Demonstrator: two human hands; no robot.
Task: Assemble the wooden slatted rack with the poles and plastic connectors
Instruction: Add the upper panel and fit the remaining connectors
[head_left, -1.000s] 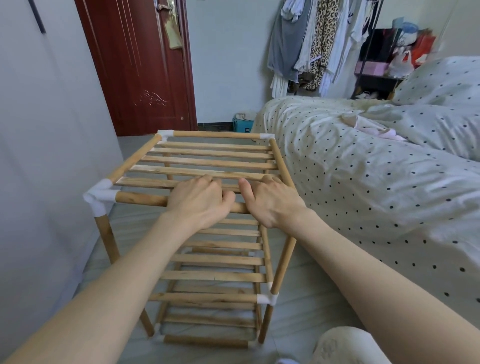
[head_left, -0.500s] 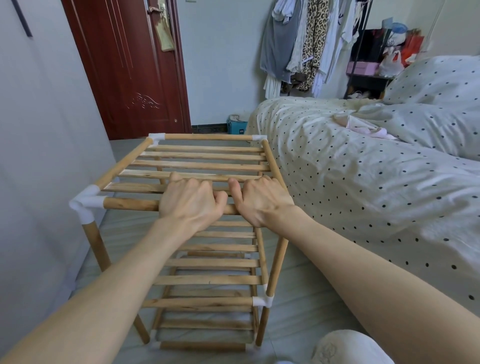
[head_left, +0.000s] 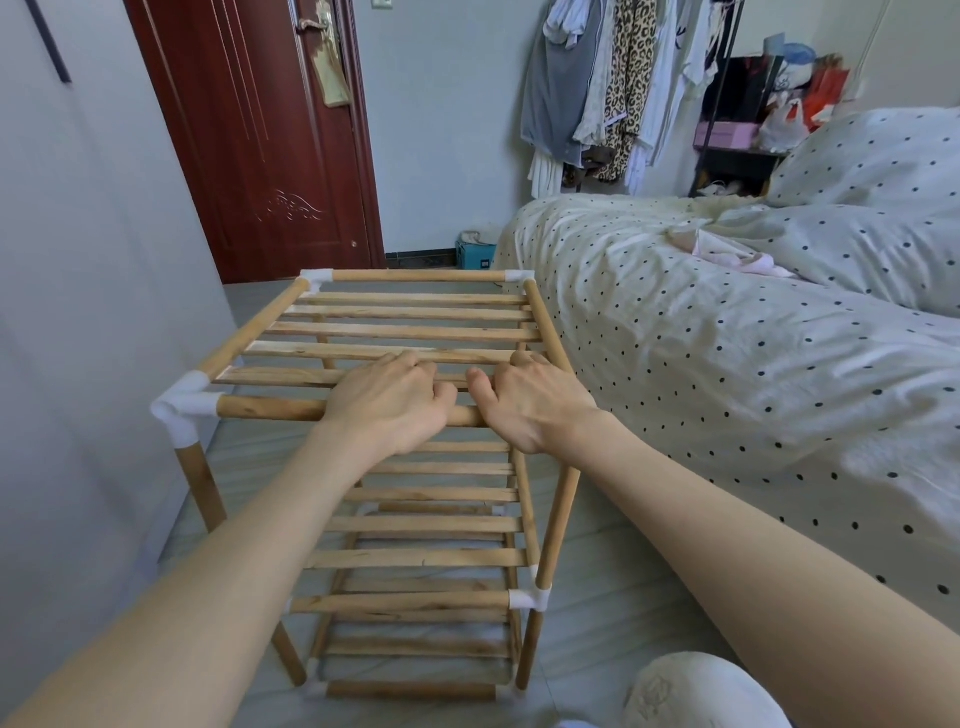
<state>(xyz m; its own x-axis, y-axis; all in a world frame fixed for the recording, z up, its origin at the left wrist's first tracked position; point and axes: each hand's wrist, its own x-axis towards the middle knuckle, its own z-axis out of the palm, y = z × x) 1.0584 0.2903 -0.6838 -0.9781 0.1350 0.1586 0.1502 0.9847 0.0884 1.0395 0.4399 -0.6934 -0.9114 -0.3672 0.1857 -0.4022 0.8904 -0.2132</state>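
The wooden slatted rack (head_left: 405, 332) stands upright on the floor, with three slatted shelves joined by poles and white plastic connectors (head_left: 182, 408). My left hand (head_left: 387, 402) grips the near top pole (head_left: 270, 408) around its middle, fingers curled over it onto the top slats. Beside it, my right hand (head_left: 535, 402) grips the same pole at its right end, covering the near right corner. A lower connector (head_left: 530, 597) shows on the right front pole.
The rack sits between a grey wall (head_left: 78, 312) on the left and a polka-dot bed (head_left: 727, 364) on the right. A red door (head_left: 249, 140) and hanging clothes (head_left: 613, 88) are behind it. A white slipper (head_left: 696, 691) is at the bottom.
The view has shifted slightly, so the rack sits a little lower and more to the left in frame. Both hands keep the same grip on the near top pole.
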